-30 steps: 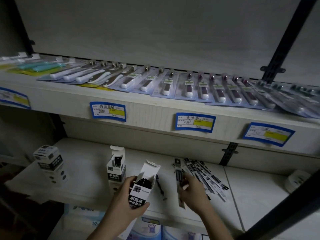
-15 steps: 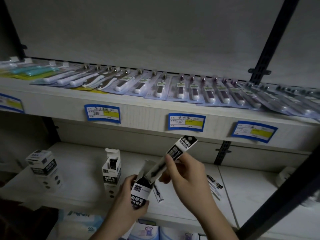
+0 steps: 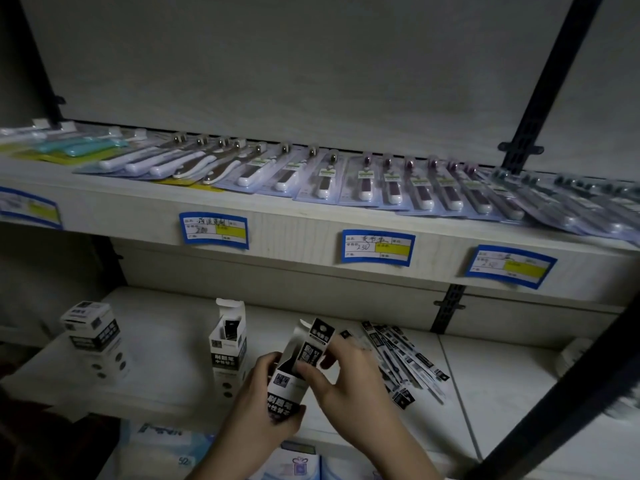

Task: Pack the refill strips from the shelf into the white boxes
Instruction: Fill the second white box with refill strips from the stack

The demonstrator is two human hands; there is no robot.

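Middle price label (image 3: 378, 247) on upper shelf edge: handwritten "2.50"; other print illegible.

Matt printed card box (image 3: 287, 386) at lower centre; glossy plastic strips (image 3: 405, 362) beside it; pale wood-grain shelf (image 3: 166, 348); black metal upright (image 3: 540, 98) upper right.

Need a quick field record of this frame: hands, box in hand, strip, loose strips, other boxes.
left hand: grips the held box from its left side
held box: white, top flap open, tilted
right hand: pinches the refill strip
refill strip: lower end inside the held box, top sticking out
loose strips: fanned on the lower shelf, right of the hands
open box: upright on the shelf, flap up, strips inside
closed box: upright at far left
lower shelf: white
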